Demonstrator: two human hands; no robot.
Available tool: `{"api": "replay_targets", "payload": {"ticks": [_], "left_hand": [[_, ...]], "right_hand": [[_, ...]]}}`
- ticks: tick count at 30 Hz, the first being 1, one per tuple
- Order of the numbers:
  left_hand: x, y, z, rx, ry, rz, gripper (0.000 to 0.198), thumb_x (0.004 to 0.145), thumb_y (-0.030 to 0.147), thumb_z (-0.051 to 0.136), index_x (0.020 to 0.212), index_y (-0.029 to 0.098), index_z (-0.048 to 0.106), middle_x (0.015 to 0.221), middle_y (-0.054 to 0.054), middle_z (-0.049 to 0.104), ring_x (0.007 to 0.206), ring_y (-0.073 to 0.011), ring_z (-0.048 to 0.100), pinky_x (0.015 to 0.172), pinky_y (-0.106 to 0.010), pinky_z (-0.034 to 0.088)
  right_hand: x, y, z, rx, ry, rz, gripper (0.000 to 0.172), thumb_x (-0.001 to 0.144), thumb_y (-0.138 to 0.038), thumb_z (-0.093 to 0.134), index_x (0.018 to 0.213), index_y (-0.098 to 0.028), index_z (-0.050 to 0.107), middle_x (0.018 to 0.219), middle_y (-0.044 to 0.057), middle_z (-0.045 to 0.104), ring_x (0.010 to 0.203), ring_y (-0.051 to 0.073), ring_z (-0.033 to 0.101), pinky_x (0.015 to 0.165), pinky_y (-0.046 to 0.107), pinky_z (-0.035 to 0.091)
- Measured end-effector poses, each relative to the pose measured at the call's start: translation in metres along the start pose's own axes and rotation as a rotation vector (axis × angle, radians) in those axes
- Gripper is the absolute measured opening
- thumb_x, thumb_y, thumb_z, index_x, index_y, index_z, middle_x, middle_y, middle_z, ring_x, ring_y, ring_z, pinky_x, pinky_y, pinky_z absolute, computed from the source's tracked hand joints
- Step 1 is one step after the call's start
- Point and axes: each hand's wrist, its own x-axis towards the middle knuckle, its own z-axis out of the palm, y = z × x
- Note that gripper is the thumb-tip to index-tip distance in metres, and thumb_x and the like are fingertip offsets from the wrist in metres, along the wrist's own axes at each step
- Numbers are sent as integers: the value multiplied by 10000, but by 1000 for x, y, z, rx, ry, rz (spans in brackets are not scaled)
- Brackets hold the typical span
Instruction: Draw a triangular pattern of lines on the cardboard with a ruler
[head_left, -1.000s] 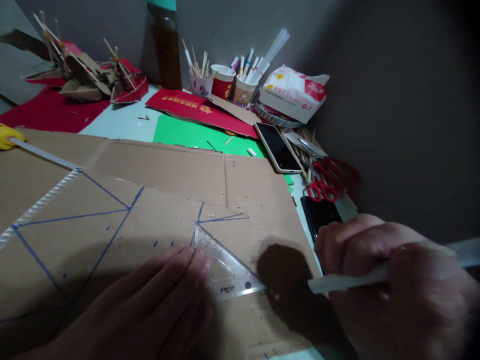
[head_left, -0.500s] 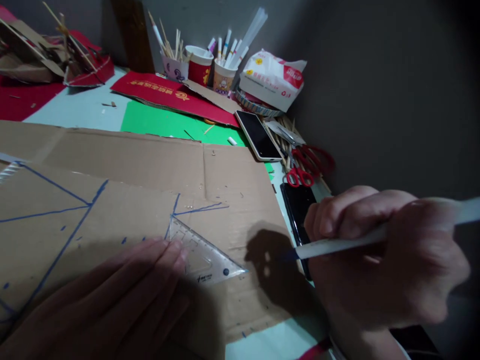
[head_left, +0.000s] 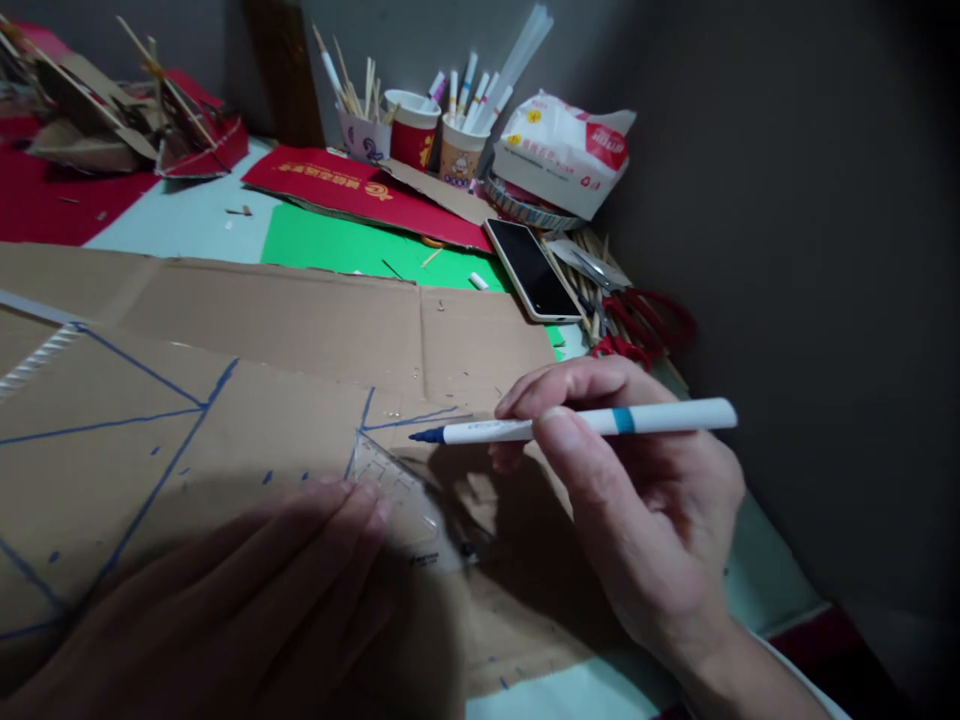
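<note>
My left hand point(head_left: 277, 570) lies flat with its fingers stretched out, the fingertips pressing on a clear plastic set square point(head_left: 401, 505). Beneath both is a sheet of brown cardboard point(head_left: 315, 315) with blue lines and dots drawn on it. Between the thumb and fingers of my right hand point(head_left: 637, 520) is a white felt-tip pen point(head_left: 664, 415), uncapped. Its dark blue tip points left, just above the set square's upper corner, near a blue line; I cannot tell whether it touches the cardboard. The right hand's shadow darkens part of the set square.
Behind the cardboard lies a red printed cardboard piece point(head_left: 322, 185). Paper cups point(head_left: 465, 155) hold pens and sticks beside a white paper bag point(head_left: 566, 150). A phone point(head_left: 532, 270) and red-handled scissors point(head_left: 649, 315) lie at the right. Cardboard-and-stick models point(head_left: 202, 145) stand back left.
My right hand has moved left with the felt-tip pen, bringing its tip close to the set square's upper corner. My left hand still presses the set square. The view has shifted slightly.
</note>
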Motion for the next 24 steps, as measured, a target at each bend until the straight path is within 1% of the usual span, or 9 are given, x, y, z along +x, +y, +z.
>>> {"api": "replay_targets", "payload": {"ticks": [2, 4, 7, 9, 13, 16, 19, 22, 24], "left_hand": [[6, -3, -2, 56, -32, 53, 628, 1137, 514, 433, 1732, 312, 453, 1859, -58, 403, 1754, -339, 345, 1521, -524, 179], [11, -5, -3, 59, 17, 43, 595, 1132, 436, 443, 1713, 310, 469, 1864, -15, 388, 1778, -290, 297, 1504, -447, 214], [8, 0, 1, 4, 58, -67, 486, 1132, 492, 468, 1584, 378, 605, 1735, 74, 566, 1713, -233, 436, 1415, -372, 426], [-2, 10, 9, -29, -4, -116, 424, 1104, 559, 546, 1468, 393, 686, 1545, 67, 726, 1621, -261, 571, 1317, -406, 574], [-20, 32, 24, -77, -129, -150, 357, 1070, 557, 626, 1350, 365, 738, 1371, 51, 809, 1520, -281, 672, 1256, -424, 639], [-14, 33, 19, -87, -147, -142, 346, 1075, 533, 610, 1341, 353, 740, 1380, 54, 807, 1515, -285, 675, 1268, -429, 633], [10, 20, 1, -58, -92, -98, 344, 1092, 507, 580, 1357, 347, 729, 1442, 65, 781, 1596, -285, 595, 1314, -423, 594], [33, 7, -16, 12, -36, -35, 355, 1143, 383, 523, 1482, 371, 629, 1628, 92, 630, 1797, -233, 217, 1486, -367, 303], [42, 3, -20, 41, -27, -20, 329, 1159, 310, 487, 1456, 346, 623, 1619, 71, 592, 1816, -233, 116, 1517, -374, 176]], "right_hand": [[4, -1, 3, -66, -44, 21, 118, 999, -241, 781, 883, -252, 762, 806, -36, 764, 747, 123, 757, 706, 247, 631], [7, -1, 5, -102, -76, 20, 132, 1016, -277, 773, 888, -252, 755, 791, -42, 764, 749, 114, 761, 704, 227, 621], [6, 2, 7, -150, -141, -6, 135, 1046, -281, 745, 913, -254, 746, 834, -49, 778, 808, 103, 777, 742, 208, 620], [4, 4, 7, -170, -181, -31, 101, 1062, -264, 728, 963, -256, 747, 883, -56, 797, 849, 91, 786, 771, 196, 620], [1, 8, 8, -168, -232, -39, 70, 1091, -266, 712, 1036, -251, 753, 962, -37, 829, 915, 105, 818, 778, 207, 634], [1, 10, 9, -160, -258, -47, 68, 1101, -261, 708, 1054, -242, 752, 993, -9, 843, 954, 134, 839, 769, 233, 646], [2, 12, 11, -160, -267, -92, 51, 1088, -219, 716, 1056, -225, 756, 974, 17, 850, 939, 153, 846, 724, 251, 643], [3, 14, 13, -153, -257, -113, 54, 1078, -197, 720, 1060, -225, 763, 970, 39, 855, 937, 175, 854, 653, 258, 630], [3, 14, 13, -155, -257, -107, 63, 1079, -197, 717, 1067, -242, 760, 985, 42, 858, 947, 191, 857, 636, 273, 632]]}}
